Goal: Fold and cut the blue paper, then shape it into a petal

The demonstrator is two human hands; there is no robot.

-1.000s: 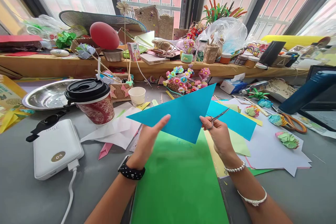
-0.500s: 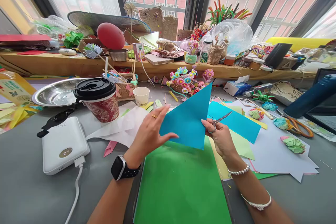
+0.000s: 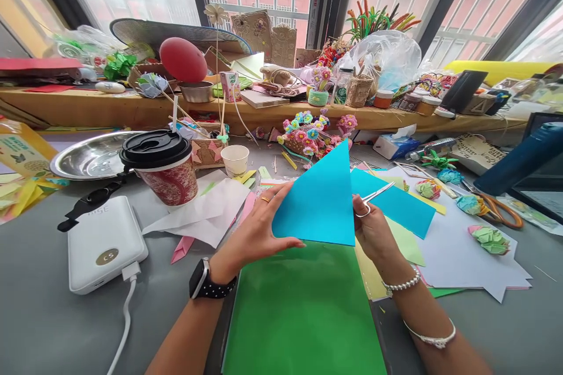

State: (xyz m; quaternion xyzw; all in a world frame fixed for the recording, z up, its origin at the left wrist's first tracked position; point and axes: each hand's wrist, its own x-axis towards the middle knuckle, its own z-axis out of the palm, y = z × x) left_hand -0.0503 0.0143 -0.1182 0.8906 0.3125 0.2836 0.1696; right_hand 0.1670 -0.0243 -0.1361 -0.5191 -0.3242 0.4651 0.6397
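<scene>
A folded sheet of bright blue paper (image 3: 316,202), roughly triangular with its point up, is held above a green board (image 3: 303,310). My left hand (image 3: 253,225) grips its left side, fingers along the slanted edge and thumb under the bottom edge. Small silver scissors (image 3: 377,192) sit in my right hand (image 3: 373,231), blades pointing up and right, away from the sheet. That hand is close against the sheet's right edge; whether its fingers also pinch the paper is hard to see. Another blue paper piece (image 3: 402,202) lies behind my right hand.
On the left are a lidded coffee cup (image 3: 160,167), a white power bank (image 3: 105,249) with its cable and a steel bowl (image 3: 88,155). White sheets (image 3: 466,252), paper buds (image 3: 488,239) and orange-handled scissors (image 3: 501,211) lie right. Crafts crowd the wooden ledge (image 3: 272,117).
My left hand has closed in on the paper's left side. The sheet has turned slightly, so its bottom edge is now nearly level. The scissors remain in my right hand.
</scene>
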